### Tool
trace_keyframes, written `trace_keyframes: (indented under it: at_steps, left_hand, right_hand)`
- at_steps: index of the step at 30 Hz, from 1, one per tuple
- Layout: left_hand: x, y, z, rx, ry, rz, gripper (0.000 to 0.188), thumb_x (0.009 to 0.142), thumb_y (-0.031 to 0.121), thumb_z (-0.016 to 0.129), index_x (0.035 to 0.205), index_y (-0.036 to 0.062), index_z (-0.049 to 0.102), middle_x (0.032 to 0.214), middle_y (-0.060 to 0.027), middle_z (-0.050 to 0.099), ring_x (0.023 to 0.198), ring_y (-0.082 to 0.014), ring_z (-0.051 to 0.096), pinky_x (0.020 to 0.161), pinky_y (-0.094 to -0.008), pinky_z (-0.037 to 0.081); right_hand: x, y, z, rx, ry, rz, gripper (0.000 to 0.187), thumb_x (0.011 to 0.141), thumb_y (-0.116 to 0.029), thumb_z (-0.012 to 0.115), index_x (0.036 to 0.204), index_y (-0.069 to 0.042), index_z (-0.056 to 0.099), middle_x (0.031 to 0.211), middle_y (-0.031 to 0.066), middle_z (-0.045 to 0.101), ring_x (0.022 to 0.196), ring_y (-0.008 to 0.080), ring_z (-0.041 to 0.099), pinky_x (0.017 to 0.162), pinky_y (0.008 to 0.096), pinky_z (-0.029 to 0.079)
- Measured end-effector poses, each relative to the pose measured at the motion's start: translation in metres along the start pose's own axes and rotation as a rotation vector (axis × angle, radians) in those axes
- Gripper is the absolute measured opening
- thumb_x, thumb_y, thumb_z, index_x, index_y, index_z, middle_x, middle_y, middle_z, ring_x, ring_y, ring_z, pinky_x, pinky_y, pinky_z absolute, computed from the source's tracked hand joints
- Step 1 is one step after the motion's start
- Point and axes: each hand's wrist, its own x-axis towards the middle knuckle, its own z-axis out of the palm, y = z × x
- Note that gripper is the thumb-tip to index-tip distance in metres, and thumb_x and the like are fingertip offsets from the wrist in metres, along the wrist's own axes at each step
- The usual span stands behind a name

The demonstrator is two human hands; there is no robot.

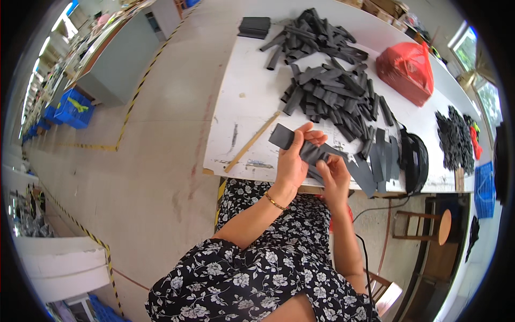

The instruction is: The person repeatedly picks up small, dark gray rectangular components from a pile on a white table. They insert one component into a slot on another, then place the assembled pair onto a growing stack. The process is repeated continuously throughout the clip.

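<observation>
Holding a flat, black, flexible strip [280, 137] lengthwise ten-to-four o'clock, we close left fingers [296, 144] and right fingers [338, 166] on it.

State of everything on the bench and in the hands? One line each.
Left hand: closed on black strip
Right hand: pinching black strip
Black strip: held, left end sticking out
Rolled black pieces: loosely heaped
Flat black strips: lying overlapped
Black stack: neatly piled
Wooden stick: lying flat
Red bag: bulging, top gathered
</observation>
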Motion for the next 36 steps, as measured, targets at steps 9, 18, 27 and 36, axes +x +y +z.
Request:
trace_keyframes:
  at_steps: [9, 18, 27, 36]
  left_hand:
    - [0.007, 0.037, 0.017, -0.069, -0.343, 0.02, 0.045, 0.1, 0.037, 0.049, 0.128, 0.0013, 0.054, 0.123, -0.0145, 0.062, 0.123, -0.0301, 0.054, 0.108, -0.0442, 0.041]
    - [-0.009, 0.06, -0.039, 0.172, -0.068, 0.094, 0.013, 0.086, 0.007, 0.071, 0.096, -0.0006, 0.069, 0.084, -0.0166, 0.071, 0.08, -0.0293, 0.071, 0.085, -0.0433, 0.059]
    - [-0.015, 0.071, -0.023, 0.508, -0.235, 0.267, 0.015, 0.086, 0.004, 0.069, 0.099, -0.0039, 0.068, 0.09, -0.0193, 0.071, 0.089, -0.0349, 0.071, 0.086, -0.0481, 0.057]
    - [-0.02, 0.053, -0.026, 0.245, -0.029, 0.076, 0.014, 0.091, 0.008, 0.066, 0.102, -0.0013, 0.067, 0.092, -0.0152, 0.07, 0.088, -0.0278, 0.069, 0.089, -0.0471, 0.056]
  right_hand:
    - [-0.002, -0.042, 0.009, 0.375, 0.052, 0.13, 0.016, 0.096, -0.016, 0.062, 0.099, -0.001, 0.062, 0.093, 0.0019, 0.059, 0.079, 0.0107, 0.055, 0.077, 0.0263, 0.049]
    - [-0.012, -0.055, 0.003, -0.412, 0.128, -0.676, 0.014, 0.078, 0.005, 0.071, 0.091, 0.0, 0.071, 0.085, 0.0046, 0.061, 0.079, 0.0145, 0.054, 0.067, 0.0252, 0.042]
    - [-0.016, -0.042, -0.005, -0.049, 0.093, -0.296, 0.011, 0.085, -0.003, 0.07, 0.095, 0.001, 0.071, 0.086, 0.0044, 0.062, 0.083, 0.0125, 0.053, 0.074, 0.0249, 0.042]
    - [-0.023, -0.048, -0.01, -0.325, 0.107, -0.569, 0.008, 0.082, -0.001, 0.072, 0.09, 0.001, 0.07, 0.08, 0.0048, 0.062, 0.077, 0.0152, 0.056, 0.069, 0.0262, 0.043]
